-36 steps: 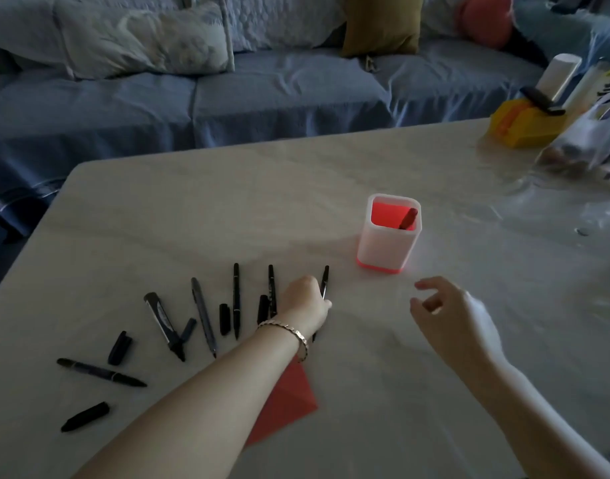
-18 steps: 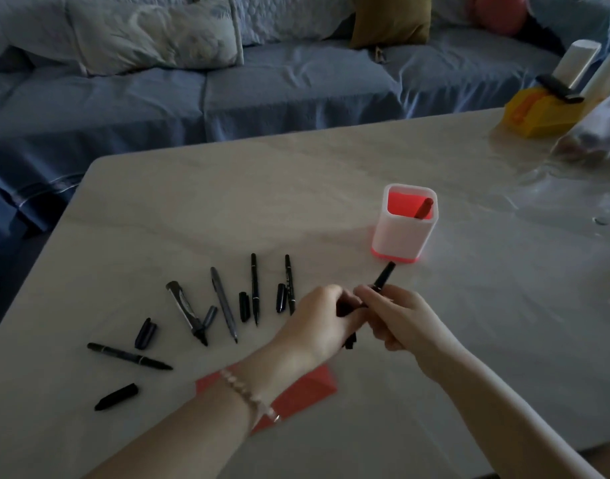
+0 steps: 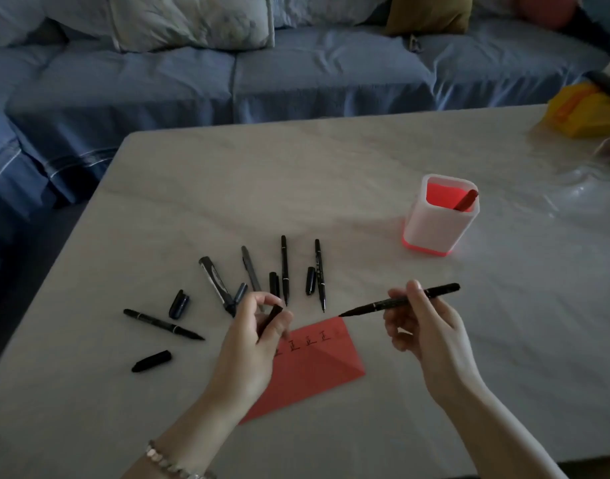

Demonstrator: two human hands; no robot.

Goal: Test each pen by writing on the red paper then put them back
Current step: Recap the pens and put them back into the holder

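right hand (image 3: 424,326): fingers pinched round my uncapped pen (image 3: 400,300), tip over the red paper (image 3: 310,368)
left hand (image 3: 255,340): closed on its cap (image 3: 274,314)

Lower left corner of the red paper (image 3: 310,368) hidden beneath the left hand (image 3: 251,347), along with the first written mark. Yellow object (image 3: 580,112) at right edge cut off by the frame. Pen in the pen holder (image 3: 438,233) mostly concealed by the wall. Marks on paper too small to read.
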